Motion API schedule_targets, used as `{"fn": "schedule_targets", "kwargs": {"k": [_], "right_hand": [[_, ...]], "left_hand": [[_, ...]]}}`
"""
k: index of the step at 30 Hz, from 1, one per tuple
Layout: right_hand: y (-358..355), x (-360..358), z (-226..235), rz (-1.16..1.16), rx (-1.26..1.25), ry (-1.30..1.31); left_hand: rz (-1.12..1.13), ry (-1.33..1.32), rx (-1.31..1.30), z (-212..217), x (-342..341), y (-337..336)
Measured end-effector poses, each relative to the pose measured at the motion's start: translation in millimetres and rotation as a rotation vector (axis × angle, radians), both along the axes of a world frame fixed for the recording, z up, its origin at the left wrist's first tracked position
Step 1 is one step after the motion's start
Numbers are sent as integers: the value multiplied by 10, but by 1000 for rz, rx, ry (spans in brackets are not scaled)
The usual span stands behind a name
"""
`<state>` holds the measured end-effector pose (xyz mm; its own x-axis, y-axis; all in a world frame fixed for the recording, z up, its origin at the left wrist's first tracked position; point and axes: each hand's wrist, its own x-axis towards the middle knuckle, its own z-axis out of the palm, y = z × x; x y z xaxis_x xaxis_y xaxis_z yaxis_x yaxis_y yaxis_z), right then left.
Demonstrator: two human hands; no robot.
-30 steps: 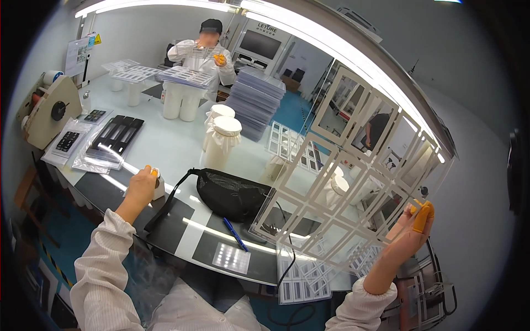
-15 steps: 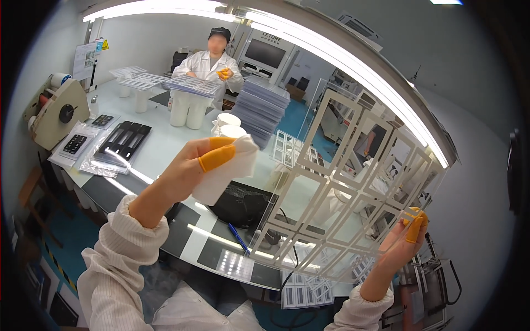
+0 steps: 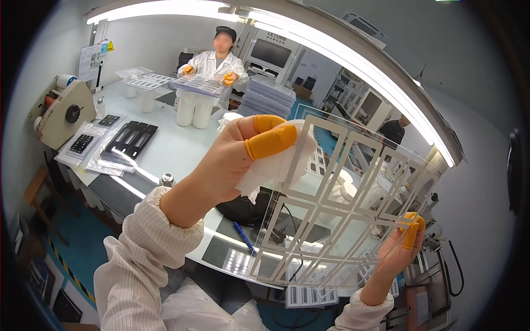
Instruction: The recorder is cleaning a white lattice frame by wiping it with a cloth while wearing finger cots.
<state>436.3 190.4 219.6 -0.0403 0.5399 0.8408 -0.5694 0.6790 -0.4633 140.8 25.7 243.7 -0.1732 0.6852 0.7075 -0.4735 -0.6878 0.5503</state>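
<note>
My left hand [image 3: 218,160], with orange finger cots on its fingers, pinches a white cloth [image 3: 264,175]. The cloth meets the upper left edge of a large clear sheet [image 3: 321,207] that carries rows of pale rectangular frames. Raised and tilted above the table's front right, this sheet is held at its right edge by my right hand [image 3: 398,251], which also wears orange finger cots. Part of the cloth lies hidden behind my left fingers. Whether it touches both faces of the sheet, I cannot tell.
Across the glossy table [image 3: 165,146], a co-worker [image 3: 212,63] handles framed sheets on white cylinders [image 3: 193,113]. A stack of sheets [image 3: 269,96] stands nearby. Black slotted parts [image 3: 130,140] lie at left beside a beige machine [image 3: 63,113]. A blue pen [image 3: 243,236] lies near the front edge.
My left hand has moved right with the cloth, from beside the clear sheet to its upper left edge. The sheet's upper part has tipped lower. My right hand keeps its hold.
</note>
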Motion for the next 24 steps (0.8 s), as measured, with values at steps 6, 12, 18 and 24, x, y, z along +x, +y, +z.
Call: {"fn": "schedule_targets", "kwargs": {"k": [6, 12, 18, 24], "right_hand": [[70, 69, -55, -39, 76, -13], [58, 78, -73, -53, 83, -22], [12, 70, -80, -99, 9, 2], [-33, 50, -49, -100, 22, -6]], "left_hand": [[73, -1, -7, 4, 12, -39], [97, -17, -22, -23, 33, -56], [86, -47, -24, -47, 49, -40], [91, -66, -28, -76, 51, -42]]}}
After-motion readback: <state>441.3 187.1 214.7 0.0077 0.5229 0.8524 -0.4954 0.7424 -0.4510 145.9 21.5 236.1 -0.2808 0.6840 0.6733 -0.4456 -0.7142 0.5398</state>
